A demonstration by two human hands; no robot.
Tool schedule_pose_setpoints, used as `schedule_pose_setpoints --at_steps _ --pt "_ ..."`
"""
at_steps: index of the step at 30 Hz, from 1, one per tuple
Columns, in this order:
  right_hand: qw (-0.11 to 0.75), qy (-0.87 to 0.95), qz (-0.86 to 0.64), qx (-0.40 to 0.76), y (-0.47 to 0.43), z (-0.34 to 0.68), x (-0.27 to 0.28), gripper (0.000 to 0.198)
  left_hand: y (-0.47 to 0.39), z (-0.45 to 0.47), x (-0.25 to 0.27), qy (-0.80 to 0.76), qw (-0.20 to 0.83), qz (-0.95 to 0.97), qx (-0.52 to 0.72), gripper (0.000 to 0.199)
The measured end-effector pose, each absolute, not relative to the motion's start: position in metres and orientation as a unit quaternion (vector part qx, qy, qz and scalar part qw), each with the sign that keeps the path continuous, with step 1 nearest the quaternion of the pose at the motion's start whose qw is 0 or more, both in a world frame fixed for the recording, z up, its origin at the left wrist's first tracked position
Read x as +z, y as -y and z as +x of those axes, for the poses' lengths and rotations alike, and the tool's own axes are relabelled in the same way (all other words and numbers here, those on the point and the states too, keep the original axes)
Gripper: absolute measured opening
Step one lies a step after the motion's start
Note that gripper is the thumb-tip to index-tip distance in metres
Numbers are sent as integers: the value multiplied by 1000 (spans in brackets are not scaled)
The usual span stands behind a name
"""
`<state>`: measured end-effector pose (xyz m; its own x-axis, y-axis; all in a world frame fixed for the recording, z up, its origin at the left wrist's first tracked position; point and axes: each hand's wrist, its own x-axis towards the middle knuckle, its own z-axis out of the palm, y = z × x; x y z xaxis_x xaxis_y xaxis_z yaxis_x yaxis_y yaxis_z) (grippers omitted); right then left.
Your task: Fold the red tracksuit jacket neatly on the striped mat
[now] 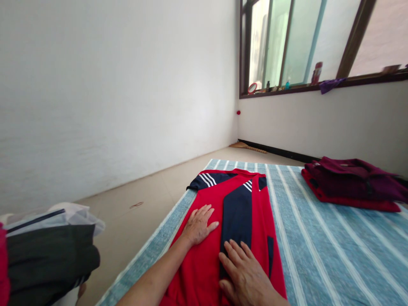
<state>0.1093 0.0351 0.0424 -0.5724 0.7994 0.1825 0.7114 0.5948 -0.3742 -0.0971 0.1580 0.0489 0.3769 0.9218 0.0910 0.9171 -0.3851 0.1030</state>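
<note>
A red and navy jacket (208,197) with white stripes lies on the striped blue cloth (302,238), one sleeve folded lengthwise across its body. My left hand (199,225) rests flat on the red part, left of the navy sleeve, fingers stretched out. Nearer to me, my right hand (240,270) is laid over the lower end of that sleeve, its fingers extended and palm down. Neither hand grasps anything. The jacket's lower edge is partly hidden by my forearms and the frame's bottom.
Folded maroon and red clothes (353,182) are stacked at the cloth's right side. At left stands a pile of dark and white clothes (54,246). A brush-like item (247,146) lies in the corner. Bottles and a purple rag (330,86) sit on the windowsill.
</note>
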Motion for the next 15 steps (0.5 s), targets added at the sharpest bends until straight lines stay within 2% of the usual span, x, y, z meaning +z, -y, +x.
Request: schedule_pose_setpoints --at_steps 15 --pt "157 878 -429 140 -36 110 44 54 -156 -94 54 -558 19 828 52 59"
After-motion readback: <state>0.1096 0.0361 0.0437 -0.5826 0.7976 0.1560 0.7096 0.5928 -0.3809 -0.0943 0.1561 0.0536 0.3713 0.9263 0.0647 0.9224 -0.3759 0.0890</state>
